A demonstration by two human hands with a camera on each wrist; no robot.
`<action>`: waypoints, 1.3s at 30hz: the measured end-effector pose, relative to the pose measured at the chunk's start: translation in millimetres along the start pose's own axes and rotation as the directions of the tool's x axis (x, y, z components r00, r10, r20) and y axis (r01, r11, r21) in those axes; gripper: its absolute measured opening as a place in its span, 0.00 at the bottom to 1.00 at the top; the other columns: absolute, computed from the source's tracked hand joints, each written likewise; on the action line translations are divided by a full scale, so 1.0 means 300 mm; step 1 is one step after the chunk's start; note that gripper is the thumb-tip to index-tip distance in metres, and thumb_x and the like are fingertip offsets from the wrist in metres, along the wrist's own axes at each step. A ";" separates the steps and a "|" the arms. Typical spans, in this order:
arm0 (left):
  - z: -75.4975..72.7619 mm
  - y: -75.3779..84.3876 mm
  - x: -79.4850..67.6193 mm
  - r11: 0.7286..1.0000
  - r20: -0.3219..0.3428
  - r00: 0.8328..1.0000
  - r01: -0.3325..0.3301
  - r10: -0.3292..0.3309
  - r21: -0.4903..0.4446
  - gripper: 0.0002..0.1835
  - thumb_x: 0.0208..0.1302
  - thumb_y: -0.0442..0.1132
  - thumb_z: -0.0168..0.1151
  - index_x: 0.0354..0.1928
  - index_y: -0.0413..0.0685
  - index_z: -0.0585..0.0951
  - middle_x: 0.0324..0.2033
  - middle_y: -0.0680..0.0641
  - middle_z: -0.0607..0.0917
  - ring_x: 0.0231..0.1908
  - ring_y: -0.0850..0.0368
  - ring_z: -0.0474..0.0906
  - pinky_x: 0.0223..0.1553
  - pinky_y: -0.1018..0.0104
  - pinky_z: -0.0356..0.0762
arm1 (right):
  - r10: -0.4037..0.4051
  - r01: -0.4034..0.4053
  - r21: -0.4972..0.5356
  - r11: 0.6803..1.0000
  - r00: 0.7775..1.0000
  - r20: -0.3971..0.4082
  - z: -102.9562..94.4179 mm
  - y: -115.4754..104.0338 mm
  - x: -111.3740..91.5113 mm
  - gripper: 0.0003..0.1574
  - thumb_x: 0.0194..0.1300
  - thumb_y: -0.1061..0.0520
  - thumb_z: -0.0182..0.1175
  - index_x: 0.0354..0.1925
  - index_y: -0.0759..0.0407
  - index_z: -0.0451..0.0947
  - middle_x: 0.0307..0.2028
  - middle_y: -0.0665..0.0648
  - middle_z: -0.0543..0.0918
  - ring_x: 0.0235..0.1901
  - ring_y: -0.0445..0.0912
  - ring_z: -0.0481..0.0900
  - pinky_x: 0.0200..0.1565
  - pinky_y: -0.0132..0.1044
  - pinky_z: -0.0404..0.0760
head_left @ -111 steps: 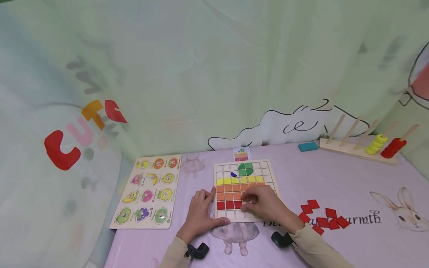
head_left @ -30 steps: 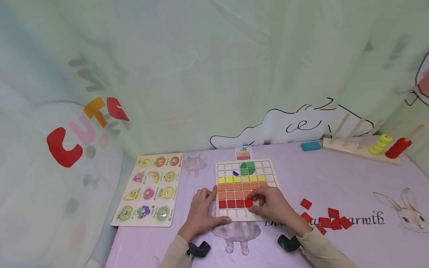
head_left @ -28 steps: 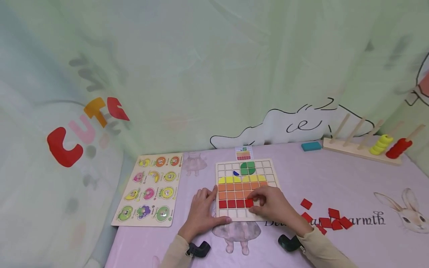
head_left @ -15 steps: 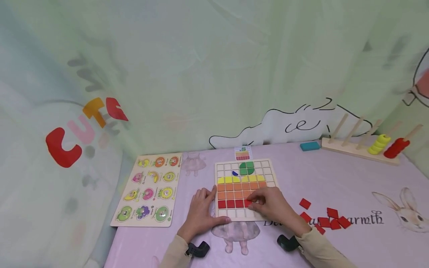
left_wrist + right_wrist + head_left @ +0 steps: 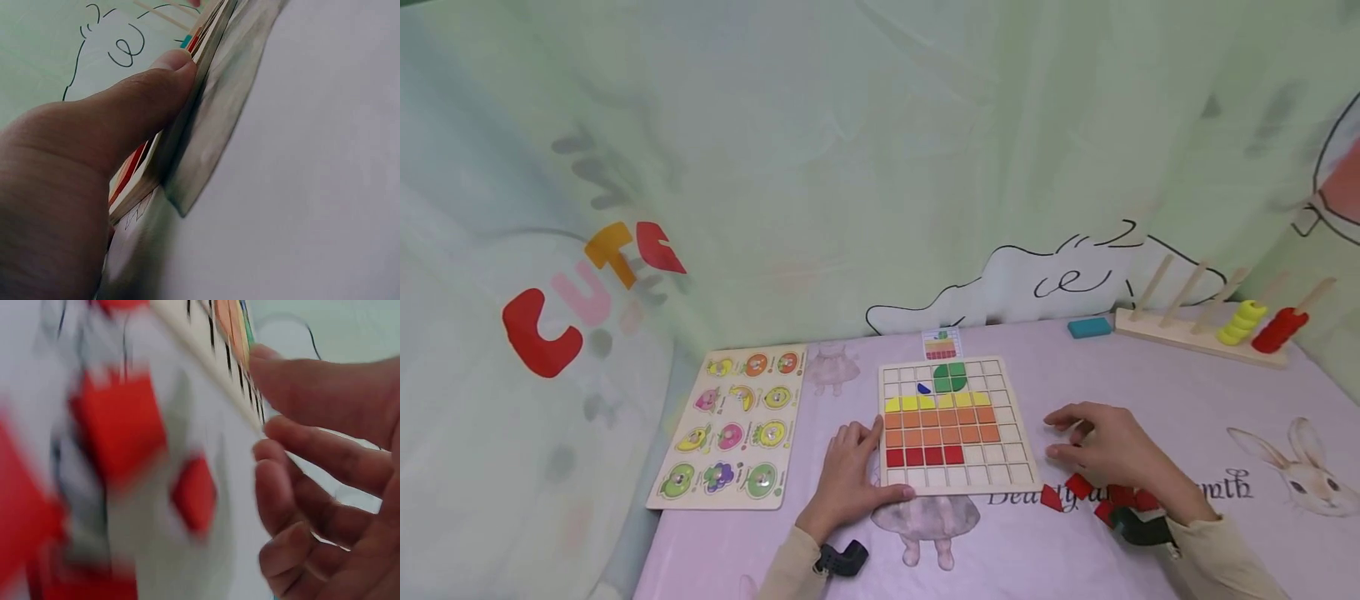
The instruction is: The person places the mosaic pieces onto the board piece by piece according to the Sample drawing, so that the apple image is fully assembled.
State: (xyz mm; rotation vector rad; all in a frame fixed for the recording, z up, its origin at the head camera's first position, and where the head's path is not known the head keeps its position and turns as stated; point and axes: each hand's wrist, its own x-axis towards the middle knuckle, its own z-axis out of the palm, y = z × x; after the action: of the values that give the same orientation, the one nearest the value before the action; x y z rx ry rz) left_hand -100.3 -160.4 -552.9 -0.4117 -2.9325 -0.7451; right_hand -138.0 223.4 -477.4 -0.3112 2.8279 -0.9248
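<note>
Red loose tiles (image 5: 1079, 486) lie partly hidden by the right hand (image 5: 1108, 442).

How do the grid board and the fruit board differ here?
The grid board has square cells; the fruit board has fruit shapes. The grid board is only partly covered by tiles, while the fruit board carries twelve shapes in rows of three. Both are pale and lie flat on the table.

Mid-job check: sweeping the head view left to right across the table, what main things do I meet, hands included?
Fruit puzzle → left hand → grid board → right hand → yellow beads → red beads.
</note>
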 end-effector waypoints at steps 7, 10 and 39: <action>-0.002 -0.010 -0.002 1.000 0.005 1.000 0.007 -0.007 0.007 0.65 0.46 0.77 0.75 0.81 0.48 0.66 0.42 0.55 0.68 0.43 0.62 0.59 0.48 0.64 0.60 | 0.083 -0.077 -0.051 0.996 0.989 0.125 -0.057 0.123 -0.019 0.31 0.56 0.52 0.81 0.54 0.64 0.84 0.43 0.58 0.86 0.41 0.50 0.78 0.38 0.38 0.82; -0.002 -0.011 0.000 1.000 0.001 1.000 0.004 -0.004 0.005 0.65 0.46 0.76 0.76 0.81 0.48 0.66 0.42 0.55 0.68 0.43 0.62 0.59 0.48 0.64 0.61 | 0.068 -0.062 -0.050 0.997 0.990 0.123 -0.048 0.145 -0.022 0.25 0.57 0.55 0.81 0.49 0.63 0.84 0.37 0.53 0.83 0.38 0.47 0.77 0.36 0.33 0.80; -0.002 -0.002 -0.003 1.000 0.007 1.000 -0.003 0.003 0.006 0.65 0.47 0.77 0.75 0.81 0.49 0.66 0.43 0.56 0.68 0.44 0.63 0.59 0.49 0.64 0.60 | -0.035 0.037 0.058 0.998 0.998 -0.045 0.026 0.082 -0.003 0.19 0.61 0.56 0.78 0.48 0.56 0.83 0.31 0.50 0.83 0.29 0.42 0.77 0.30 0.30 0.78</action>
State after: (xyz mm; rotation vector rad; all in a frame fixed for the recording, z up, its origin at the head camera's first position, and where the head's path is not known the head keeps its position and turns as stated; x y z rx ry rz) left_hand -99.6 -161.5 -552.8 -0.4187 -2.9391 -0.7358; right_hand -139.0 238.5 -498.2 -0.3397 2.8372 -1.0320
